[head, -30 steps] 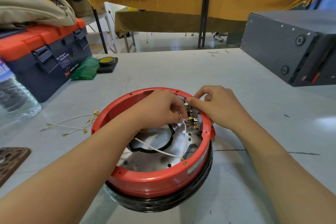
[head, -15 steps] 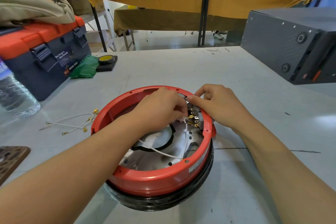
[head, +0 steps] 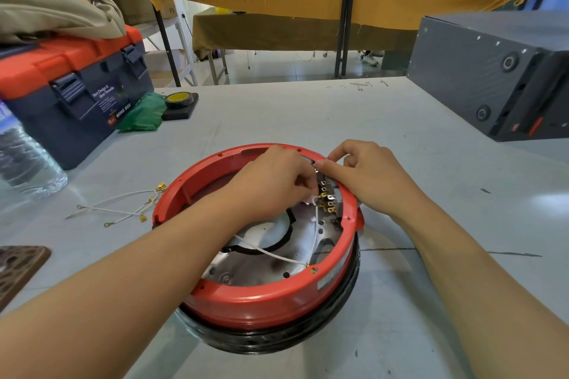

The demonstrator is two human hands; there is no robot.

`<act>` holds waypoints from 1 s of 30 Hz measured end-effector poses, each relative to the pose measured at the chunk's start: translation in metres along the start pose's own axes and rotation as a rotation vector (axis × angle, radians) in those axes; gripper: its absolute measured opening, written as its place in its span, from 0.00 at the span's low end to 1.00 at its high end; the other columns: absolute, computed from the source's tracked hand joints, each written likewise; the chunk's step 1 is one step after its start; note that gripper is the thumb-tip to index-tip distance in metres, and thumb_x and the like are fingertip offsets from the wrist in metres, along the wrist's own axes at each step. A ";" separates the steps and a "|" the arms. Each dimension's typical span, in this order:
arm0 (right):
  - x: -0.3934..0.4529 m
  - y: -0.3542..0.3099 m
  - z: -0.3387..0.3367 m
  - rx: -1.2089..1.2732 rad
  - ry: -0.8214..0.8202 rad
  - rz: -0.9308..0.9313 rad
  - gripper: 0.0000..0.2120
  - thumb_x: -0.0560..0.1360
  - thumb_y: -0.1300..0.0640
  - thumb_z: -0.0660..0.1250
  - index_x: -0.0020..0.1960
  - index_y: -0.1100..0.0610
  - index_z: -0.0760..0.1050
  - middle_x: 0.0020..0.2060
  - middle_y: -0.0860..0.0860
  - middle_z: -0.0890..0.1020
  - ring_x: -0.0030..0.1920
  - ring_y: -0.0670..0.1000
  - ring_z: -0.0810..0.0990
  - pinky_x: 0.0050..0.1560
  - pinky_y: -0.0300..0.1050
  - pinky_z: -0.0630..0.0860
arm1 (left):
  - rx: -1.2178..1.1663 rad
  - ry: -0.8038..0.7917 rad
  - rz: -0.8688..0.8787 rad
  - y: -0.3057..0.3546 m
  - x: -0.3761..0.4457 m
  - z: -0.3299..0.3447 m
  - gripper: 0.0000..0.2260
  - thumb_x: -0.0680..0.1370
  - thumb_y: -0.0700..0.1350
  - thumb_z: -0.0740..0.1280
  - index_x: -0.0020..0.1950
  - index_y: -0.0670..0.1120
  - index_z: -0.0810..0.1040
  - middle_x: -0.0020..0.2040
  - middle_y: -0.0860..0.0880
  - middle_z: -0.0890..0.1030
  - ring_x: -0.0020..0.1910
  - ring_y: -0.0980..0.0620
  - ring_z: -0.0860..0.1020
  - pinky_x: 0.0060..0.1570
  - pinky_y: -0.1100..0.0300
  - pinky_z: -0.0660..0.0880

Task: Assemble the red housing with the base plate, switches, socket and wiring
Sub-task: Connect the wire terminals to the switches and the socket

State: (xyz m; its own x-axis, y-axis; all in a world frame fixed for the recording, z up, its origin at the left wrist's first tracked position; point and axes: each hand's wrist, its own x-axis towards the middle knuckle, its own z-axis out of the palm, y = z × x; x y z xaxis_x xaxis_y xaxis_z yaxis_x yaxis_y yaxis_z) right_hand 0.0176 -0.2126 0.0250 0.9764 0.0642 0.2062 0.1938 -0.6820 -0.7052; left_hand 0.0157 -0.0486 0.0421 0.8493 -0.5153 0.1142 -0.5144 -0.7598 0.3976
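Red housing [head: 264, 301]: glossy round plastic ring on grey table [head: 400, 138], shiny metal base plate [head: 271, 258] inside. Left hand [head: 274, 181] pinches white wire [head: 314, 224], apparently at brass terminals [head: 327, 198]; right hand [head: 369, 178] fingers curled, gripping rim.

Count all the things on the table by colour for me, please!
Red: 2, the housing and the toolbox lid.
Green: 1, the bag.
White: 1, the loose wires bunch.
Clear: 1, the bottle.
Grey: 1, the box.
Black and yellow: 1, the tape.
Brown: 1, the board.
Total: 8.
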 end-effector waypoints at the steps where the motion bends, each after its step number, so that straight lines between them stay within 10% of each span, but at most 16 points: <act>1: 0.000 0.000 0.000 0.000 0.001 0.000 0.13 0.73 0.45 0.67 0.45 0.55 0.77 0.28 0.51 0.76 0.30 0.47 0.74 0.35 0.43 0.73 | -0.006 -0.003 0.004 0.000 0.000 -0.001 0.04 0.73 0.40 0.70 0.44 0.46 0.84 0.39 0.52 0.82 0.37 0.58 0.77 0.44 0.52 0.77; 6: 0.000 0.000 0.000 0.022 0.001 -0.004 0.11 0.73 0.46 0.67 0.46 0.54 0.77 0.29 0.53 0.77 0.28 0.47 0.74 0.34 0.43 0.73 | -0.101 0.017 -0.003 0.004 -0.003 -0.008 0.08 0.70 0.37 0.66 0.41 0.46 0.83 0.36 0.53 0.83 0.33 0.62 0.76 0.36 0.72 0.72; 30: -0.001 -0.011 -0.010 -0.282 -0.296 0.036 0.22 0.77 0.42 0.56 0.53 0.61 0.75 0.35 0.52 0.77 0.36 0.52 0.75 0.35 0.44 0.68 | -0.123 -0.074 -0.152 0.020 -0.002 -0.001 0.03 0.69 0.38 0.70 0.36 0.43 0.84 0.31 0.46 0.83 0.32 0.53 0.82 0.37 0.63 0.78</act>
State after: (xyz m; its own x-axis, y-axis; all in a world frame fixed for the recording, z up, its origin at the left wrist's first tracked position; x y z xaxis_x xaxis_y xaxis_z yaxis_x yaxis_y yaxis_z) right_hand 0.0137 -0.2121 0.0398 0.9752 0.2160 -0.0482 0.1660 -0.8579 -0.4863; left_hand 0.0035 -0.0621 0.0508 0.9028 -0.4297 -0.0205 -0.3591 -0.7791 0.5139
